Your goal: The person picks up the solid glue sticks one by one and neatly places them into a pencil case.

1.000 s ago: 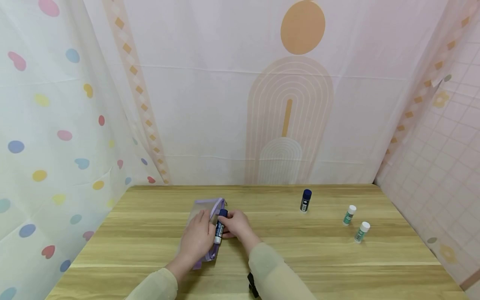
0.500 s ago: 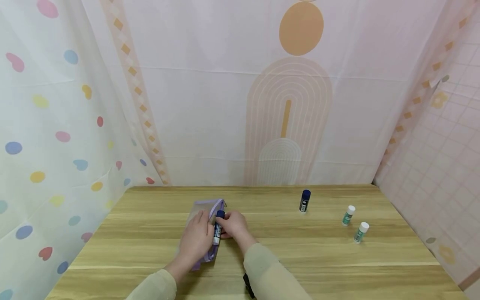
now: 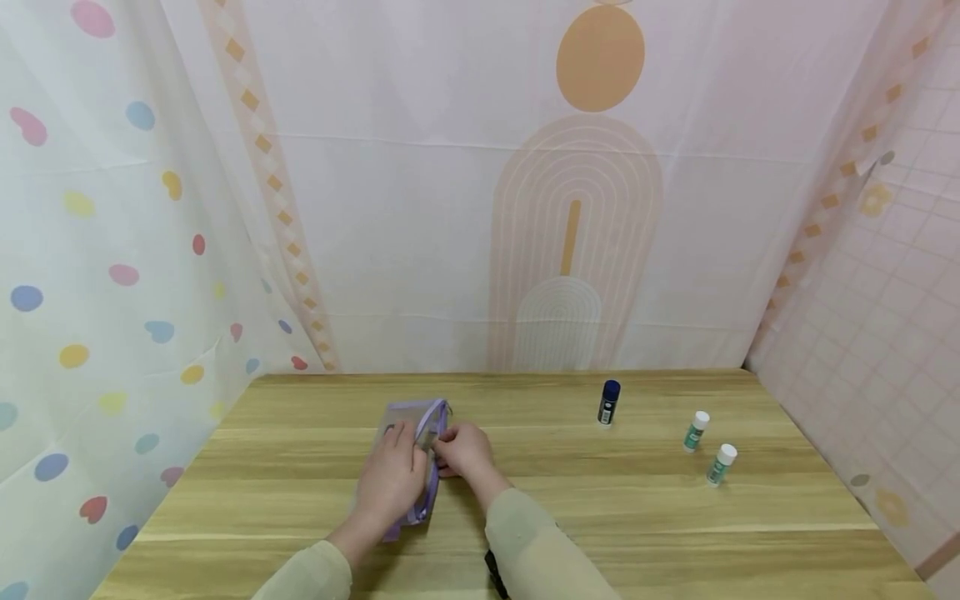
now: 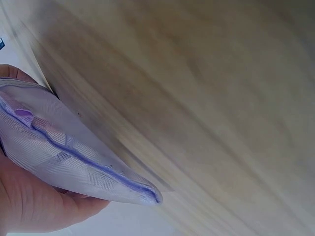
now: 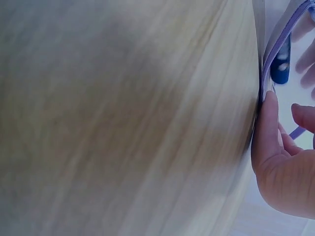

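Note:
A translucent mesh zipper pouch (image 3: 408, 412) with purple trim lies on the table, its opening facing right. My left hand (image 3: 392, 479) grips it, with the palm over its top; in the left wrist view, the thumb and fingers hold the mesh pouch (image 4: 74, 147) from both sides. At the opening, my right hand (image 3: 465, 454) holds the purple-edged rim with curled fingers. Beyond that rim, the right wrist view shows a dark blue glue stick (image 5: 281, 66), apart from my right thumb. In the head view my hands and the pouch hide most of it.
To the right stand a glue stick with a navy cap (image 3: 609, 404) and two green glue sticks with white caps, the farther one (image 3: 696, 432) and the nearer one (image 3: 722, 465). A patterned curtain (image 3: 420, 250) hangs behind the wooden table (image 3: 570, 500).
The dark blue glue stick, pinched in my right hand at the opening, has gone left into the pouch. My right fingers have let go of it and stay at the rim.

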### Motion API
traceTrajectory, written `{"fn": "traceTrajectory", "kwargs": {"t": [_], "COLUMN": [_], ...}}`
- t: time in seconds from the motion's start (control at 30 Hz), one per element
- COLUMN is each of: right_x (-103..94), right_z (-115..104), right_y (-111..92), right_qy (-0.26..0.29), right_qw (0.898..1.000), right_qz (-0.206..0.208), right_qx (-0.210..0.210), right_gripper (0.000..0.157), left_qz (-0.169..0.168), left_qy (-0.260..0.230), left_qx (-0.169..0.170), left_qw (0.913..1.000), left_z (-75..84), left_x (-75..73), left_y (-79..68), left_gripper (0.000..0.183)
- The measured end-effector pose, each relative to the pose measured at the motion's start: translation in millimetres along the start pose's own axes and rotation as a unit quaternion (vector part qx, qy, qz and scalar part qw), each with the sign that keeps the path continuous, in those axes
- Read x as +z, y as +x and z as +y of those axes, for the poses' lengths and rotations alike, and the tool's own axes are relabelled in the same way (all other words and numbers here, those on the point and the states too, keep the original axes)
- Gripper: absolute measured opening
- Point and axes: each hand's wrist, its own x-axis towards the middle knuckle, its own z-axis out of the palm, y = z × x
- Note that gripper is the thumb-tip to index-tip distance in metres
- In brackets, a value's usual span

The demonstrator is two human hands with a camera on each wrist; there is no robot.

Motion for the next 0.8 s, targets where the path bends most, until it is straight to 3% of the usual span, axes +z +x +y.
{"fn": "traceTrajectory", "kwargs": {"t": [0.8], "right_x": [-6.2], "right_z": [3.9], "right_y": [-4.3], "right_qy": [0.081], "right_qw": [0.996], "right_qz": [-0.033], "right_qx": [0.009], "right_gripper": [0.023], "left_qz": [0.017], "left_qy": [0.008], "left_qx": [0.015], "left_qw": [0.9997], "left_z": [0.4], "left_x": [-1.2], "left_y": [-0.3], "left_gripper": [0.044]}}
